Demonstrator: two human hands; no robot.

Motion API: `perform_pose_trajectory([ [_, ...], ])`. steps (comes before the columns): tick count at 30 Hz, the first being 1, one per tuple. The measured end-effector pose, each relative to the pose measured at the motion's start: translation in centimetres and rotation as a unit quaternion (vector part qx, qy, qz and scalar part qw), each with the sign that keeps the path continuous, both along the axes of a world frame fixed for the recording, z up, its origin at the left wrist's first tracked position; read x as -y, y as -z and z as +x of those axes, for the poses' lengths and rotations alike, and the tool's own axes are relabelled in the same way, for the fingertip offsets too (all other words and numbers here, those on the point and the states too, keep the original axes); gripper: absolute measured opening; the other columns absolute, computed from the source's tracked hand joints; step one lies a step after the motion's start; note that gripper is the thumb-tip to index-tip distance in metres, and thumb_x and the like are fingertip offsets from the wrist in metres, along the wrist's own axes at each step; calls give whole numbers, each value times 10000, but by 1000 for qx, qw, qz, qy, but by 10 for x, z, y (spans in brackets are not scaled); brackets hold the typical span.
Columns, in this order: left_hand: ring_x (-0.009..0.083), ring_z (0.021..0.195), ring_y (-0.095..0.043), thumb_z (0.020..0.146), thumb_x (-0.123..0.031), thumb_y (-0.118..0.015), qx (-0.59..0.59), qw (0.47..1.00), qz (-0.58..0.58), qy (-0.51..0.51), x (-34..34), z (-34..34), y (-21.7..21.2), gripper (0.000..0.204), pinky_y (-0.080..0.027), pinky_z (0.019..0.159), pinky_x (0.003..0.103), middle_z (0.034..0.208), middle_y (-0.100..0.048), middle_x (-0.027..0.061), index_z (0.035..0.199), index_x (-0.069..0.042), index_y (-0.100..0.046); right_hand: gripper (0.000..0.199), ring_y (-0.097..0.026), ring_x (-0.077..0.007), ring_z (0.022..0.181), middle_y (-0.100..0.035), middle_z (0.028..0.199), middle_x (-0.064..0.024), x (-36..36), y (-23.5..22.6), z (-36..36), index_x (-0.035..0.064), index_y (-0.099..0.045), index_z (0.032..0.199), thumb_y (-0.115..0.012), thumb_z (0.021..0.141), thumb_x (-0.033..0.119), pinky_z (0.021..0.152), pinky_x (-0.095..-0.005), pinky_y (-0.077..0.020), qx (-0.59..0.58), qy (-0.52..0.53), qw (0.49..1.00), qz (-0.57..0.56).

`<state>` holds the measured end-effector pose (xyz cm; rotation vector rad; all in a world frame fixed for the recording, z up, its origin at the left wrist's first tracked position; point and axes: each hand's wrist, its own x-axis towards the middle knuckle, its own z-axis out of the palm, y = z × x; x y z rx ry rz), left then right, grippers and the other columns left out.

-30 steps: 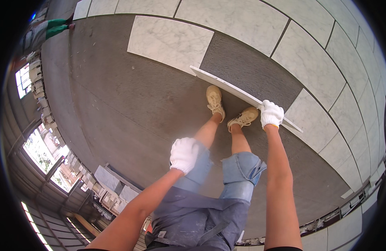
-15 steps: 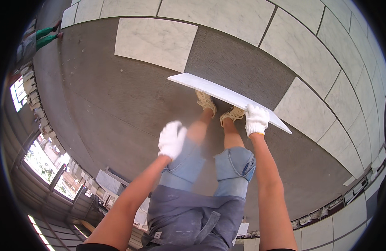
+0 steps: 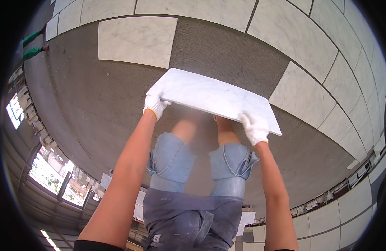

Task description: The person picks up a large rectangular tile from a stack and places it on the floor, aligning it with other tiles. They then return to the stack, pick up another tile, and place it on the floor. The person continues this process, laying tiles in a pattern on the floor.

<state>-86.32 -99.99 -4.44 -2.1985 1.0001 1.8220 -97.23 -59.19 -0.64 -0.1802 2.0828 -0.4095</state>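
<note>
- Grey rough mortar bed (image 3: 96,104) across the middle of the floor, bare and dark, bounded by laid tiles.
- Laid white marble floor tiles (image 3: 326,46) in rows along the far and right sides, joints visible between them.
- Single white marble tile (image 3: 136,39) already laid flat at the far left of the mortar bed, well apart from the hands.
- White grey-veined rectangular marble slab (image 3: 214,98) held up off the floor, tilted, directly above the knees; feet hidden beneath it.
- Blue denim rolled-up trousers (image 3: 172,154) and grey work apron (image 3: 188,217) below the slab, near the lower edge of the view.
- Left hand (image 3: 155,104) in a white knitted glove, closed around the slab's near-left corner, fingers curled over its edge.
- Right hand (image 3: 254,126) in a matching white glove, clamped on the slab's near edge toward the right corner, fingers over the top face.
- Bare forearms rising from the lower edge to both gloves.
- Another person's green sleeves (image 3: 32,46) at the far left rim, well apart from the slab.
</note>
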Motion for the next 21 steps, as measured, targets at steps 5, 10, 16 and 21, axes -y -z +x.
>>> perform_pose_trajectory([
  [5,327,862,-639,1003,-136,-544,0,998,51,-23,6,26,-2,280,-546,521,382,1127,-613,168,1251,-12,-513,881,-530,-384,1290,-544,1410,-221,-106,29,-9,82,-375,1522,-599,854,611,1098,-441,-405,61,69,940,329],
  [10,292,911,-677,968,-236,-597,53,993,62,88,35,18,-10,399,-597,615,403,1132,-657,153,1277,14,-561,846,-682,-261,794,-655,1115,-149,-153,61,-1,29,-383,1503,-681,875,512,538,-420,-577,254,416,855,176],
  [16,244,907,-689,881,-408,-672,259,780,47,568,71,-32,28,521,-574,742,424,1045,-701,135,1171,25,-655,729,-660,-316,1005,-661,1138,-184,-165,90,-5,-65,-606,1243,-691,848,541,795,-477,-569,357,453,799,170],
  [21,336,1227,-616,857,-642,-573,370,645,18,669,41,-29,56,768,-472,996,436,1299,-652,183,1288,-9,-638,856,-638,-344,1112,-686,1177,-233,-156,121,29,-89,-638,1232,-568,892,693,953,-417,-479,204,233,898,311],
])
